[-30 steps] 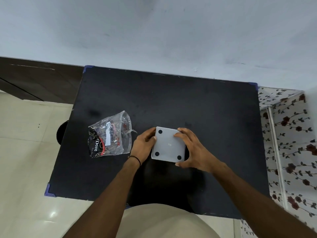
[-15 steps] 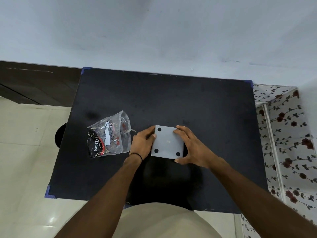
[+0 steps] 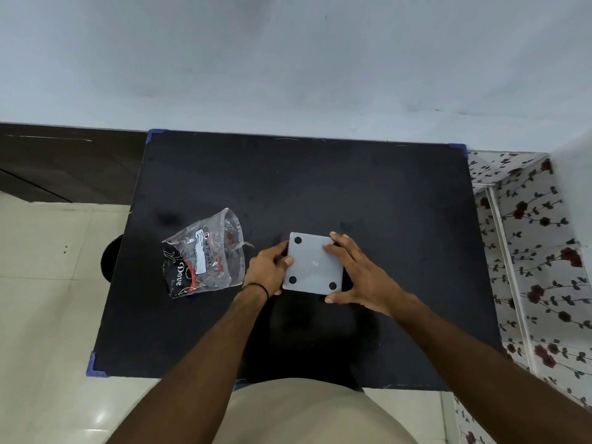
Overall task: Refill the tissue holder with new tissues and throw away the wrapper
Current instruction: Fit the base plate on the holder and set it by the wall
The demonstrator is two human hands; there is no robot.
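Note:
The tissue holder [image 3: 315, 263] is a white square box lying upside down on the black table [image 3: 400, 203], its flat base with black round feet at the corners facing up. My left hand [image 3: 268, 271] grips its left edge, thumb on the base. My right hand [image 3: 358, 274] grips its right side, fingers spread over the top and thumb at the near corner. The tissues inside are hidden. An empty clear plastic wrapper [image 3: 203, 255] with black and red print lies crumpled on the table, just left of my left hand.
A white wall runs behind the table. A rack covered in rose-print cloth [image 3: 538, 251] stands close against the table's right side. Cream floor tiles [image 3: 48, 299] lie to the left, with a dark round object [image 3: 109, 261] half under the table edge.
Both hands keep their hold on the holder; my left thumb has shifted slightly onto its base. The holder and the wrapper stay in place.

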